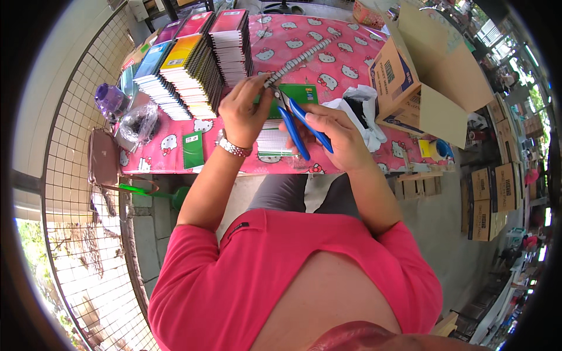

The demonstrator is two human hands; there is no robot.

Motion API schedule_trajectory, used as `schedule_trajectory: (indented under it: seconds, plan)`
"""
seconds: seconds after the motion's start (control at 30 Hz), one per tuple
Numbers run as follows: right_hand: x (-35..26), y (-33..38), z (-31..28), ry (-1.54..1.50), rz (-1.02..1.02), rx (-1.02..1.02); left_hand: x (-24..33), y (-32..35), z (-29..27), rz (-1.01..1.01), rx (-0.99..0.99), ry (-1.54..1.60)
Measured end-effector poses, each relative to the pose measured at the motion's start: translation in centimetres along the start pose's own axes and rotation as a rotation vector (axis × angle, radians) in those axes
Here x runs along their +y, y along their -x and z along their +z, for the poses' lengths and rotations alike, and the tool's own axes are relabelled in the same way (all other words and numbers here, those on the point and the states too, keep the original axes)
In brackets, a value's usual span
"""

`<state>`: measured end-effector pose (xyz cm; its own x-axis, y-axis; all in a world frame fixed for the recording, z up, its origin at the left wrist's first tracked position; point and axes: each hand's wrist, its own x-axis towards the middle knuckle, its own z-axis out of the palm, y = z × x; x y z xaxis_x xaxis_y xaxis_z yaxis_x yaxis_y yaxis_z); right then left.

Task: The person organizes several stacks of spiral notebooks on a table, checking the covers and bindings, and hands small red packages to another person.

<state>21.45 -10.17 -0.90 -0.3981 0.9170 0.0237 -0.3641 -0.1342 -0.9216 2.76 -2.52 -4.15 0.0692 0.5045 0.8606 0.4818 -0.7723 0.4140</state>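
While the left hand [243, 108] pinches the near end of a long spiral coil [303, 58], the right hand [336, 131] is wrapped around the blue handles of a pair of cutters [321, 136], whose tips point at that same end, close to the left fingers; whether the blades touch the wire cannot be told. The coil slants away from the left hand, beyond both hands and toward the right. Just beneath the hands lies a green notebook [302, 95], partly hidden by the cutters, and on the near side of it a stack of white-edged pages [275, 142] sits between the wrists. Left of the left hand rise tall piles of notebooks: a blue pile [153, 60], a yellow pile [182, 51] and a red pile [229, 21]. Nearer the body from these, left of the left wrist, a small green notebook [192, 150] lies flat, with a clear plastic bag [140, 124] farther left. Right of the right hand are a crumpled white bag [370, 133] and, beyond it, an open cardboard box [397, 79]. Pink patterned cloth covers the desk [275, 44] under and beyond the hands.
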Motion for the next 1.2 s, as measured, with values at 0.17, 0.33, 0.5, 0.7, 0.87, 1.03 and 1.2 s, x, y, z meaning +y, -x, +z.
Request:
schedule_trajectory:
  seconds: [0.17,0.33,0.5,0.7,0.87,1.03,1.2]
  plan:
    - [2.7,0.8,-3.3,0.620,-0.356,0.328,-1.6,-1.8,-4.8,0.147,0.040,-0.263]
    - [14.5,2.4,-15.2,1.018,-0.019,0.661,-6.5,-0.3,-9.6,0.029,-0.321,-0.759]
    - [20.3,2.1,-17.8,1.560,-0.386,0.511,-19.5,10.1,-7.3,-0.508,-1.054,-0.964]
    - [11.8,-1.0,-28.8,1.526,-0.259,1.083,-18.5,8.4,-4.0,-0.396,-0.474,-0.519]
    - [14.7,-2.9,-32.4,1.699,0.320,0.870,-1.2,-1.6,-1.2,0.259,-0.297,-0.079]
    - [12.3,-4.2,-29.5,1.640,0.400,0.858,2.0,-0.6,-0.1,0.310,-0.718,-0.215]
    - [6.2,-2.5,-28.3,1.662,-0.062,0.898,1.5,-2.7,-0.6,0.315,-0.802,-0.050]
